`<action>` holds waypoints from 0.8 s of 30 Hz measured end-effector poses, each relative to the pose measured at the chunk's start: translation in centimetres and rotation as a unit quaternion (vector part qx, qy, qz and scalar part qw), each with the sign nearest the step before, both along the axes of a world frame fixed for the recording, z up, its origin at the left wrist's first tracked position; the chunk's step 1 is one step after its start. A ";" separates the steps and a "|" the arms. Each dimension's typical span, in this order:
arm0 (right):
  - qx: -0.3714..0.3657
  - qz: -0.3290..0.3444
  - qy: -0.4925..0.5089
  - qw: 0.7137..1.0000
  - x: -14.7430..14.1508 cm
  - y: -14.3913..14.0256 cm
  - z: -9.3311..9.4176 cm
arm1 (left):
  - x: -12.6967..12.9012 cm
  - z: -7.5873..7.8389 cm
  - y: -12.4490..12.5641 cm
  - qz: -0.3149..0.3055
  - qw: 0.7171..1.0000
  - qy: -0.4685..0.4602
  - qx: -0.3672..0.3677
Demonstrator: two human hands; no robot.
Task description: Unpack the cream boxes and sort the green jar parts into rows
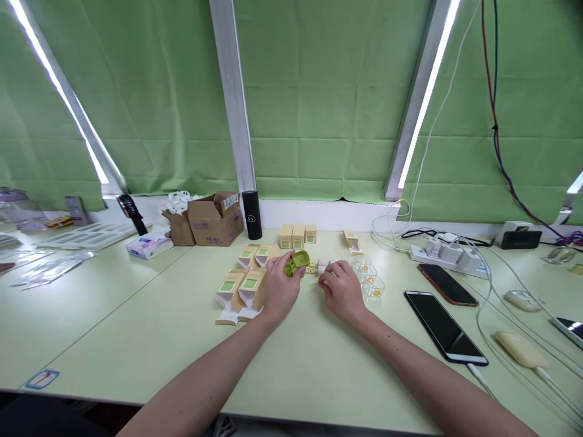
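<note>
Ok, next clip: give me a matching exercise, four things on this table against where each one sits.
Things:
1. green case
2. black cylinder
3. power strip
4. open cardboard box

Places:
A. far right, with white plugs and cables in it
B. in the left hand
C. upright by the back wall, just right of a carton
D. back left, beside a tissue pack

Pairs: 1-B, 2-C, 3-A, 4-D
</note>
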State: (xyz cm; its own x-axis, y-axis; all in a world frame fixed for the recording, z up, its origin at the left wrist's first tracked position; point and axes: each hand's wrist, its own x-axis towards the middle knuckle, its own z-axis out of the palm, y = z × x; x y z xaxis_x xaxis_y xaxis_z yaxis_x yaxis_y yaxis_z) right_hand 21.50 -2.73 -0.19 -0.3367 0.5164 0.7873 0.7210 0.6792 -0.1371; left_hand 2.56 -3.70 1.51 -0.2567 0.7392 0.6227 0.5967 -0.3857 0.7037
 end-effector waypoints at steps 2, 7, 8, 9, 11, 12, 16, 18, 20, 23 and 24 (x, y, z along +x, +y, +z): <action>-0.002 -0.012 -0.028 1.000 -0.7 0.6 -0.3 | 0.0 0.0 0.1 0.002 1.000 -0.006 -0.005; 0.000 -0.043 -0.066 0.997 -2.1 1.9 -0.8 | 0.1 -0.1 0.0 -0.008 1.000 -0.014 0.011; -0.008 -0.054 -0.076 0.996 -2.3 2.0 -0.8 | 0.1 -0.1 -0.1 -0.009 1.000 -0.014 0.010; -0.020 -0.067 -0.088 0.994 -2.5 2.1 -0.8 | 0.1 0.0 -0.2 -0.008 1.000 -0.013 0.005; -0.052 -0.095 -0.117 0.987 -2.7 2.2 -0.7 | 0.2 0.2 -0.3 -0.004 1.000 -0.015 -0.011; -0.068 -0.107 -0.129 0.983 -2.8 2.3 -0.7 | 0.3 0.2 -0.4 -0.002 1.000 -0.017 -0.019; -0.100 -0.136 -0.149 0.974 -3.2 2.4 -0.5 | 0.4 0.4 -0.6 -0.007 0.999 -0.028 -0.023; -0.104 -0.144 -0.152 0.972 -3.3 2.5 -0.5 | 0.4 0.4 -0.6 -0.011 0.999 -0.033 -0.020; -0.106 -0.150 -0.153 0.971 -3.4 2.6 -0.6 | 0.4 0.3 -0.6 -0.013 0.999 -0.036 -0.018; -0.102 -0.150 -0.153 0.971 -3.5 2.7 -0.6 | 0.4 0.2 -0.6 -0.015 0.999 -0.033 -0.015; -0.100 -0.148 -0.154 0.972 -3.5 2.7 -0.7 | 0.4 0.2 -0.5 -0.015 0.999 -0.031 -0.013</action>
State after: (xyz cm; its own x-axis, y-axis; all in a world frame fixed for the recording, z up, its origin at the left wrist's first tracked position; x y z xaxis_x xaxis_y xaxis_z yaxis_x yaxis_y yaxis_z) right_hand 18.03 -0.04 -0.86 -0.3530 0.7591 0.5469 0.9089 0.4170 0.0077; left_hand 3.00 -4.24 1.74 -0.2710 0.7634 0.5864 0.5405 -0.3833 0.7489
